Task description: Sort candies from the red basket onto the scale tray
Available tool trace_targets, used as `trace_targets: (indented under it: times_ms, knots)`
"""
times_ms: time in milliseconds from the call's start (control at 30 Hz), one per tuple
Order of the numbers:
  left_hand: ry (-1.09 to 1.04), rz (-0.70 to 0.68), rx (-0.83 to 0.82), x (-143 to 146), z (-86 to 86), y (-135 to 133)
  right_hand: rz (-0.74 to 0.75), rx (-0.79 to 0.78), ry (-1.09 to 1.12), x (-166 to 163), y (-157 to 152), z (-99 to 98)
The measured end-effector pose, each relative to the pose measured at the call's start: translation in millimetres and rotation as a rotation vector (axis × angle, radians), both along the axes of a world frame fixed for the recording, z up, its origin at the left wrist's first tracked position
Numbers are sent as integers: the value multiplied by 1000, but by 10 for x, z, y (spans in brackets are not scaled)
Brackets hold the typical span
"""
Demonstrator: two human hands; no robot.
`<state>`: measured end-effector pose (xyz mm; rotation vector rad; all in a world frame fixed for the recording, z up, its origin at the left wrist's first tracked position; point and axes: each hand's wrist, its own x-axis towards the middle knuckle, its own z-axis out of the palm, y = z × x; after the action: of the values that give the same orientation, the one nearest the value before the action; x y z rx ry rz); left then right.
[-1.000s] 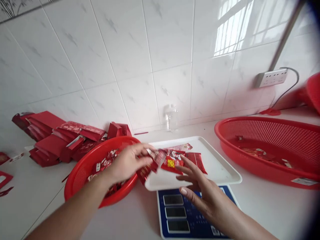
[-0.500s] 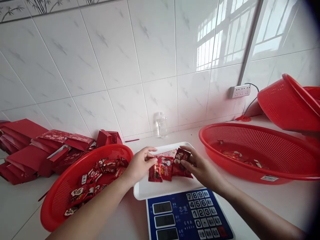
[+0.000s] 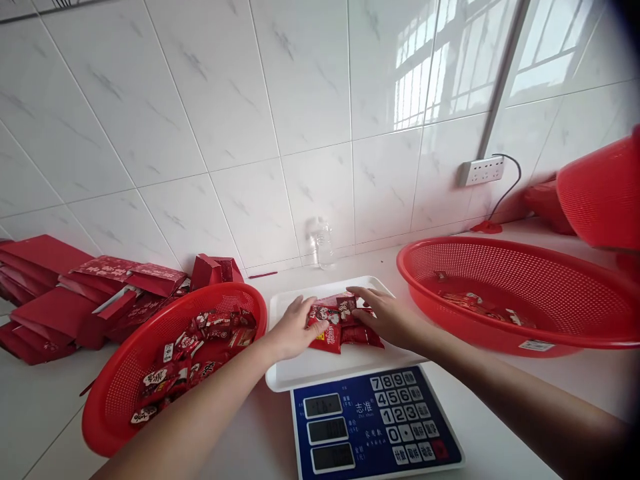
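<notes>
On the white tray (image 3: 295,370) of a scale, several small red snack packets (image 3: 327,339) are bunched between my two hands. My left hand (image 3: 295,328) grips the left side of the bunch, thumb across the front of a packet with a cartoon print and fingers behind. From the right, my right hand (image 3: 387,317) curls its fingers round the other side, at a darker red packet (image 3: 346,308). A pink printed sheet or bag lies partly hidden behind the packets. In front is the scale's blue keypad panel (image 3: 370,427) with its displays.
A red basket (image 3: 97,400) of similar packets stands left, close to the tray. Another red basket (image 3: 450,327), with a few items inside, stands right. Red folded boxes (image 3: 55,300) lie far left. A clear jar (image 3: 323,245) stands by the tiled wall, below a power strip (image 3: 483,171).
Both hands have lowered the packets onto the tray and drawn them closer together. My right hand's dark packet has moved left. The view has shifted slightly.
</notes>
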<state>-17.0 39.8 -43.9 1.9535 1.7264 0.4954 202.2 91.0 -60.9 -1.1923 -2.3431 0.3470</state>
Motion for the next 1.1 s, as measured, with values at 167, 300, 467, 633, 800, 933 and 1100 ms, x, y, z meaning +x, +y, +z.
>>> trace_targets:
  times_ms: [167,300,467,633,800,933,1100]
  knots:
    - [177,-94,-80,170,-66,-46,43,39,-63,-31,-44,10]
    - [207,-105,-73,189,-84,-54,39,72,-97,-40,-7,-16]
    - [215,-185,-81,145,-38,-77,6,85,-140,-50,41,-8]
    - [204,-261,-83,94,-6,-93,25,88,-159,-78,72,3]
    - [172,-249,26,121,-6,-203,68,185,-67,-131,62,-16]
    - [150,-252,137,194,39,-312,134,481,138,-265,-78,225]
    - [136,-247,193,183,81,-544,168,721,354,-335,-287,593]
